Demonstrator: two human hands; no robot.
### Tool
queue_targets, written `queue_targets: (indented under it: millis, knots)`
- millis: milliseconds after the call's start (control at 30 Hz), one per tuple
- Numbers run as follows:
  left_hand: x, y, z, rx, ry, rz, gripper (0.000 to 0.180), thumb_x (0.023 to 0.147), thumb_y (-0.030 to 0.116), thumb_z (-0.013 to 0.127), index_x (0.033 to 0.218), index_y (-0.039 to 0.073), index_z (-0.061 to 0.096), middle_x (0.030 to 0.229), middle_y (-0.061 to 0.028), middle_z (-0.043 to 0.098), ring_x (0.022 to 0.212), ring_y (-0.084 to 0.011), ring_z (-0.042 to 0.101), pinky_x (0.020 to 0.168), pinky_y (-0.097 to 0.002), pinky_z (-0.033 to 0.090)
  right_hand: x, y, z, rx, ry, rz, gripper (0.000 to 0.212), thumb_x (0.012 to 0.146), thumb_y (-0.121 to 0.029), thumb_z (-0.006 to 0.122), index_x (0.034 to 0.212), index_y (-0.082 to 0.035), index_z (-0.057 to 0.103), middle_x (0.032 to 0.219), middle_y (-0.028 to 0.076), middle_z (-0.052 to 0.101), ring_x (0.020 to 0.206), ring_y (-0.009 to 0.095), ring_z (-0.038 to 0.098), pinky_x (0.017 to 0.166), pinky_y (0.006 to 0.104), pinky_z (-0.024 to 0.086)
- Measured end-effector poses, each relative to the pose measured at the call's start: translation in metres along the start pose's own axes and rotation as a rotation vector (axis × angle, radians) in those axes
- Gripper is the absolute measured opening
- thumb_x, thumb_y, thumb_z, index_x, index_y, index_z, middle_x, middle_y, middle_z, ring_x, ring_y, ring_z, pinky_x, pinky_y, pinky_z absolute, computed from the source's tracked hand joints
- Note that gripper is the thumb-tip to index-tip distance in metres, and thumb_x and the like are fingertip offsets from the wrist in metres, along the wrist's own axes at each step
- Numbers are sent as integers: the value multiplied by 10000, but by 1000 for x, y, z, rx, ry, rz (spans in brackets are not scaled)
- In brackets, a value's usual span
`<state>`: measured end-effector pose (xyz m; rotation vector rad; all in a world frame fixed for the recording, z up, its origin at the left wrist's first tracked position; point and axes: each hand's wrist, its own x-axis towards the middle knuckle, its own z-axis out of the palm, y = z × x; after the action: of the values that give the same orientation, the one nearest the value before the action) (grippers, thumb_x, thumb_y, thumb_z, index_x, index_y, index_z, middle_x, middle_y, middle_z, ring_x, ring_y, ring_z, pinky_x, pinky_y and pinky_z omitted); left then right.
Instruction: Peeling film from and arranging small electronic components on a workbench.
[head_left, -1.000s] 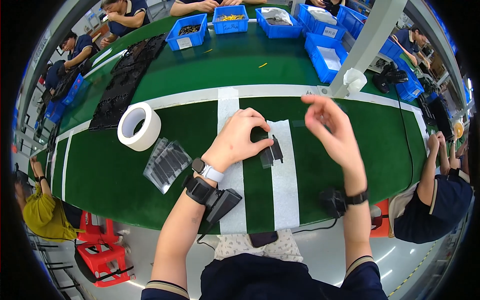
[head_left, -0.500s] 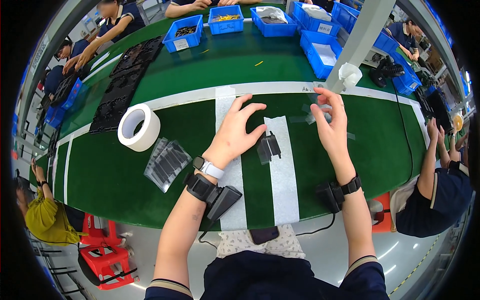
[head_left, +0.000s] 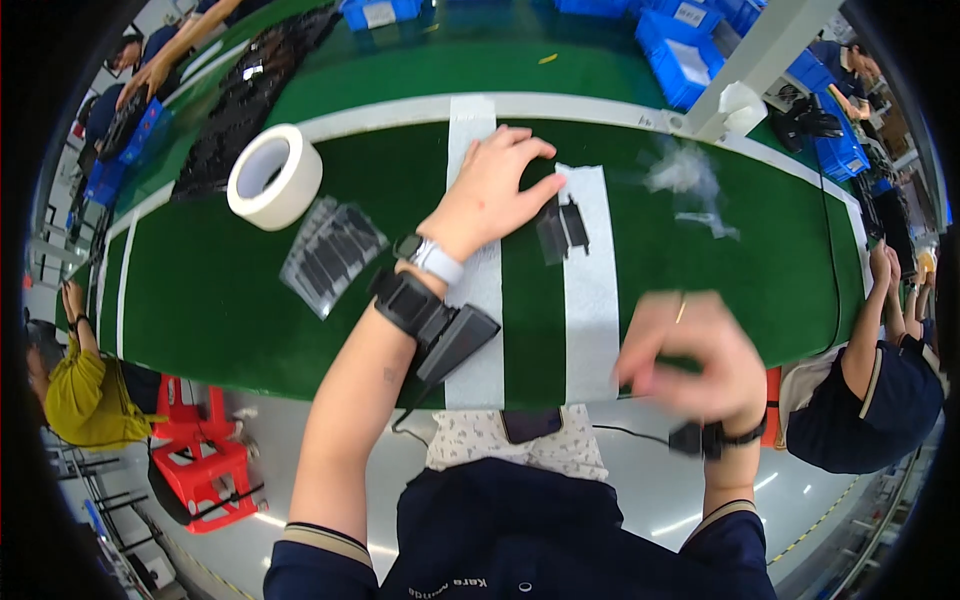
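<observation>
My left hand (head_left: 492, 190) reaches over the far part of the left white strip (head_left: 474, 355), thumb stretched out toward the top of the right white strip (head_left: 592, 330). Its fingers are extended, with nothing seen in them. Smeared by motion, my right hand (head_left: 695, 350) is at the near table edge, beside the lower end of the right strip; its fingers look bent, and whether they grip anything is unclear. A small clear film with black pieces (head_left: 567, 230) lies partly across the right strip. More clear films with black pieces (head_left: 332, 255) lie fanned out left of my left forearm.
A roll of white tape (head_left: 303, 188) stands at the left. Crumpled clear plastic scraps (head_left: 690, 178) lie toward the far right. Blue bins (head_left: 682, 60), a metal post (head_left: 765, 65) and black trays (head_left: 235, 110) are farther back. Co-workers sit at both sides, near a red stool (head_left: 205, 475).
My right hand has come back from near the plastic scraps to the near table edge. My left hand stays over the left strip. The view has tilted, so the table sits higher.
</observation>
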<state>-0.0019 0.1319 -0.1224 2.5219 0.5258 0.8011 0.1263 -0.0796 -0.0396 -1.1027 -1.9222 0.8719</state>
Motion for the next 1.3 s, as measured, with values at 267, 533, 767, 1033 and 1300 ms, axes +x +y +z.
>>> queue_targets:
  millis: [267,533,767,1033,1300]
  knots:
    - [1,-4,9,-23,10,-35,333,776,339,613,990,85,618,1137,-170,522,1076,-358,469,965,-417,338,-72,40,109,66,-245,762,106,800,-127,604,861,-41,612,764,76,616,630,196,588,564,292,456]
    - [1,-2,9,72,38,18,313,789,295,627,1002,68,602,1106,-167,535,1040,-329,517,889,-373,421,-86,86,175,-98,451,551,356,726,-163,704,1046,-51,594,987,120,617,873,261,602,699,319,473]
    - [1,-1,9,75,52,36,309,789,287,627,998,61,604,1073,-150,545,1008,-314,529,865,-364,430,-93,96,183,47,307,712,375,726,-191,687,1067,-61,598,1062,139,603,982,321,562,843,373,441]
    - [2,1,9,80,37,14,303,790,279,625,996,58,603,1052,-145,549,998,-308,531,857,-357,432,-104,111,185,-58,291,584,329,768,-89,658,1082,-34,577,1050,109,610,961,246,584,819,338,462]
    - [1,-1,12,109,70,22,300,791,281,623,998,65,605,1049,-139,548,986,-301,536,847,-355,435,-114,118,194,30,373,690,352,760,-166,629,1097,-77,580,1108,125,588,1063,307,520,915,381,402]
